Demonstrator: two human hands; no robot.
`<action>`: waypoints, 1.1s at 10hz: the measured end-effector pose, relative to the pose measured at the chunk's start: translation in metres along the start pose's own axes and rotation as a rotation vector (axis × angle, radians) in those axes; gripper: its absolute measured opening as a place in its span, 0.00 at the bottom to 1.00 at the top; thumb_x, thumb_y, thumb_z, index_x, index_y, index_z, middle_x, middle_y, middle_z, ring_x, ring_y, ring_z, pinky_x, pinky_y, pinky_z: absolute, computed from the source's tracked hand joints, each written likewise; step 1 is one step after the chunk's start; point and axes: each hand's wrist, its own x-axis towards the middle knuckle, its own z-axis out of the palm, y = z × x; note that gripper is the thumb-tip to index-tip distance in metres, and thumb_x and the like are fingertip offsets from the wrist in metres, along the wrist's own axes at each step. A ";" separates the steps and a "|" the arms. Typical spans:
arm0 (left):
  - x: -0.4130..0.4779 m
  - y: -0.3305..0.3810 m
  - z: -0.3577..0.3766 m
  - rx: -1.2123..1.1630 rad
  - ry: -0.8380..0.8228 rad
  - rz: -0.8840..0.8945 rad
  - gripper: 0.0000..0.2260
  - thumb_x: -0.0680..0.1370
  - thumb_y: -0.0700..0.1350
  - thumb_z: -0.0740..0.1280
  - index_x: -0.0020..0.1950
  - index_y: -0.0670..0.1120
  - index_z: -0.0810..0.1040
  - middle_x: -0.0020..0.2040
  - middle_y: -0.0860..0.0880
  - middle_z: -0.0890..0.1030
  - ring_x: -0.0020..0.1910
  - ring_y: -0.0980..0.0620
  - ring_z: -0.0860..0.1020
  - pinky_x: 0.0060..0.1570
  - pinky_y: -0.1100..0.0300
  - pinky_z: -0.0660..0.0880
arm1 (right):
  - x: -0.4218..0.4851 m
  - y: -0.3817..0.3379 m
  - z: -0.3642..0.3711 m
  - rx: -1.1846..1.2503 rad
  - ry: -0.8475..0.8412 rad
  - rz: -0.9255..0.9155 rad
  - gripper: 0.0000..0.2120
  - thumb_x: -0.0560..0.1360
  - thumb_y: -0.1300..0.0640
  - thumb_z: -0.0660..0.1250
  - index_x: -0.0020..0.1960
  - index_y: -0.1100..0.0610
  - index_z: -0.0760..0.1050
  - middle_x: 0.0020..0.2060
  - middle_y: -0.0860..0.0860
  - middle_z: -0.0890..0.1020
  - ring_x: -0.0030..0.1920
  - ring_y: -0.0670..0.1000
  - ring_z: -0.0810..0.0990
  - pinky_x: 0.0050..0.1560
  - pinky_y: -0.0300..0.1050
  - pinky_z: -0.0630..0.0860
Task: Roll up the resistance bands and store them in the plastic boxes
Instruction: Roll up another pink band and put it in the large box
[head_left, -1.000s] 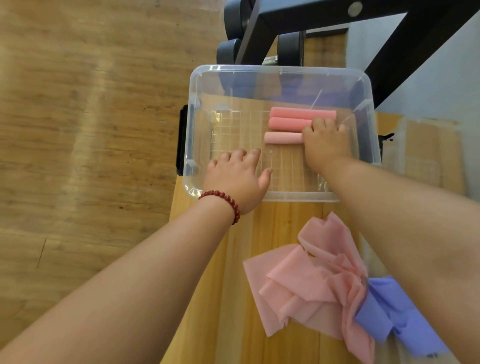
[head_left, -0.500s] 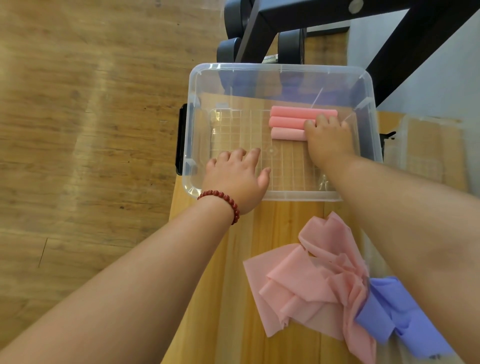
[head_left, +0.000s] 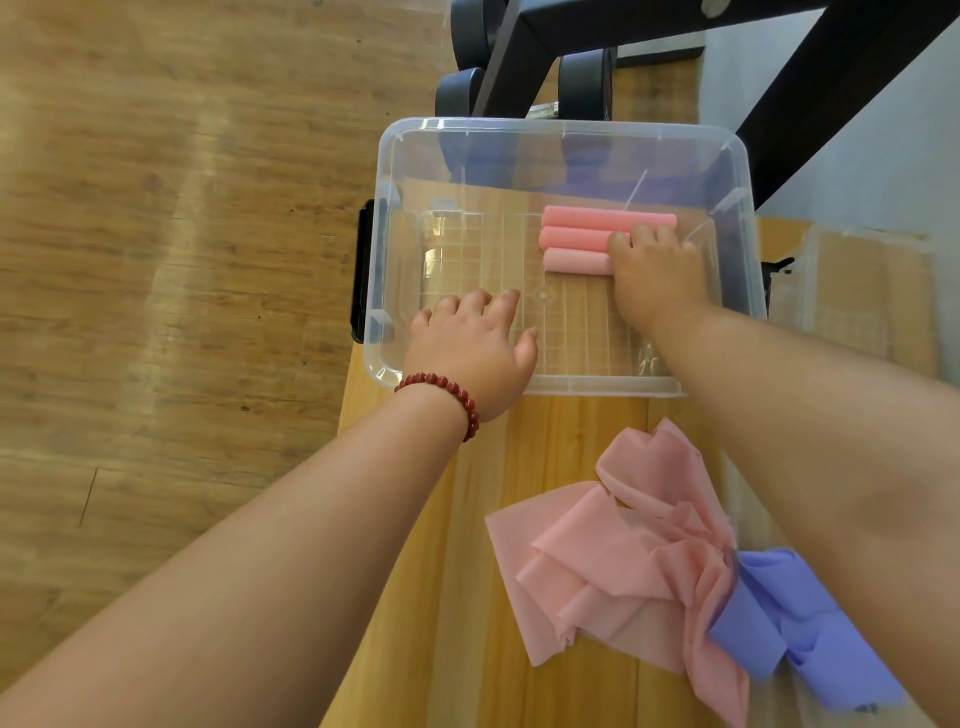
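While the left hand (head_left: 467, 345) rests spread on the clear plastic box (head_left: 566, 124), the right hand (head_left: 657, 273) presses relaxed fingers against three rolled pink resistance bands (head_left: 574, 241)

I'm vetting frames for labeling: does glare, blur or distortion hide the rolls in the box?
Head view: sharp, with wide-angle stretch toward the edges; sheen streaks the floor; faint reflections on the clear box walls; the pink rolls are readable; only the right hand covers their ends.
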 end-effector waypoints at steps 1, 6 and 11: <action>0.000 -0.001 0.001 0.000 0.004 0.001 0.25 0.82 0.58 0.48 0.78 0.54 0.56 0.75 0.49 0.65 0.74 0.46 0.62 0.71 0.46 0.58 | -0.001 -0.002 0.000 -0.018 0.003 0.004 0.11 0.81 0.61 0.59 0.63 0.60 0.70 0.56 0.61 0.75 0.56 0.62 0.73 0.53 0.56 0.72; -0.001 0.000 0.002 0.011 0.027 0.009 0.24 0.82 0.58 0.49 0.78 0.53 0.58 0.74 0.49 0.66 0.73 0.46 0.63 0.70 0.46 0.59 | -0.002 -0.005 -0.003 -0.028 0.006 0.003 0.11 0.80 0.61 0.59 0.62 0.60 0.70 0.55 0.61 0.74 0.55 0.61 0.73 0.51 0.54 0.71; -0.021 0.010 0.002 -0.006 0.244 0.039 0.18 0.84 0.52 0.50 0.64 0.47 0.75 0.60 0.49 0.78 0.60 0.48 0.74 0.60 0.53 0.66 | -0.058 -0.014 -0.047 0.324 0.229 0.036 0.13 0.82 0.54 0.59 0.61 0.59 0.73 0.58 0.58 0.77 0.58 0.58 0.73 0.58 0.53 0.72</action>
